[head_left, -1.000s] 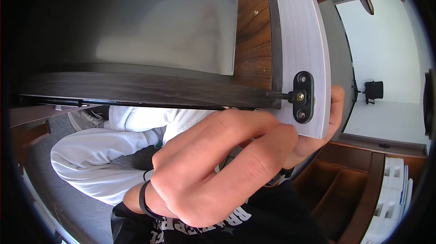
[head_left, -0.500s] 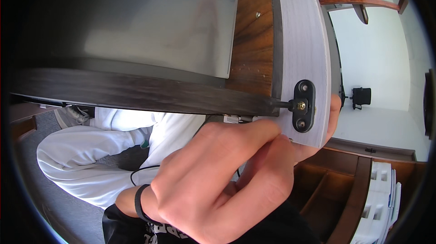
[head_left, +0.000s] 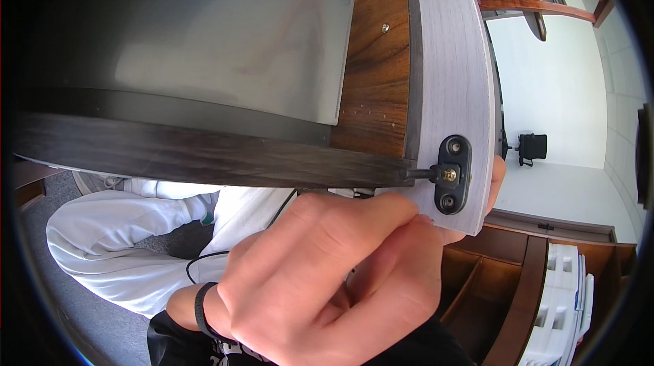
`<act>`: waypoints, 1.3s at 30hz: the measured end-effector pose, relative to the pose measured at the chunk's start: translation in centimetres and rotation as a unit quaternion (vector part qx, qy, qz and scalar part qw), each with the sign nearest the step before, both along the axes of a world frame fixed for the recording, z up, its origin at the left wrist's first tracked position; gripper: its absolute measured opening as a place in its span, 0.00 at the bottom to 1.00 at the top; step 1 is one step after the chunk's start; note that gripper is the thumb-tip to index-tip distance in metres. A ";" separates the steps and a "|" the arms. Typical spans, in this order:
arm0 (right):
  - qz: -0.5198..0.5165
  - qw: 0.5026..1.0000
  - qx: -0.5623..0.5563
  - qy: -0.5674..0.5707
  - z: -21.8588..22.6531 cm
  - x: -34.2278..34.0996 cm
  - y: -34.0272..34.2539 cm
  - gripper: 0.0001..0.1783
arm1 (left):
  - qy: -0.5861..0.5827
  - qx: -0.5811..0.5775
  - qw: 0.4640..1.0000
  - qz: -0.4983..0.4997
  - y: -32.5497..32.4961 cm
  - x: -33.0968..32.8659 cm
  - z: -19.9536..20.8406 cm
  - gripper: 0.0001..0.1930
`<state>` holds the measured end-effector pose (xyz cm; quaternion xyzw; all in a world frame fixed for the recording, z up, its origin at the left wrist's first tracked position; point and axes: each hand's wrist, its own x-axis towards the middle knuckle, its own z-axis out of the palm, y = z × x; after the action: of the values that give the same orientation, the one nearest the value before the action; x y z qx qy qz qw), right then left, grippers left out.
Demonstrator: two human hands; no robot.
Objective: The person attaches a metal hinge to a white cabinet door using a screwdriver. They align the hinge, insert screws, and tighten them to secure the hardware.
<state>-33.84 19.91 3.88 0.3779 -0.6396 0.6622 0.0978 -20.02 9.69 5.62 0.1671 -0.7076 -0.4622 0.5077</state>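
Note:
My left hand (head_left: 320, 277), with a black band (head_left: 199, 311) at its wrist, is closed in a pinch at the lower end of a pale grey wood-grain panel (head_left: 449, 59). What its fingertips hold is hidden or too small to name. My right hand (head_left: 495, 185) is mostly covered by the left hand and the panel; its fingers wrap round the panel's far edge. A black oval bracket (head_left: 452, 174) with two screws and a brass-coloured middle screw is fixed to the panel. A short black rod joins it to a dark wooden board (head_left: 238, 151).
A glossy grey sheet (head_left: 231, 39) covers much of the brown wood surface (head_left: 375, 73) beyond the board. My crossed legs in white trousers (head_left: 102, 243) are below. At right stand a brown compartmented shelf (head_left: 477, 291), white plastic pieces (head_left: 558, 305) and a black wall fixture (head_left: 533, 148).
The panel, bracket and board sit slightly lower in view. My left thumb and index finger have shifted slightly at the panel's end, still pinched. My right hand keeps its hold.

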 end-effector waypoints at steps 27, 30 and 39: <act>0.072 0.997 -0.025 0.007 -0.3 -0.6 0.1 0.07 | 0.045 -0.009 0.997 -0.067 -0.8 -1.1 -0.9 0.14; 0.051 0.998 -0.026 -0.012 -0.3 -0.1 0.0 0.07 | 0.050 -0.005 0.997 -0.067 -0.8 -1.2 -1.4 0.14; 0.048 0.998 -0.025 -0.014 0.1 0.0 0.1 0.08 | 0.035 -0.020 0.996 -0.080 -0.8 -0.9 0.6 0.15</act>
<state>-33.89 20.00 3.96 0.3966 -0.6055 0.6867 0.0665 -20.90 8.90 6.18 0.0836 -0.7094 -0.4926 0.4970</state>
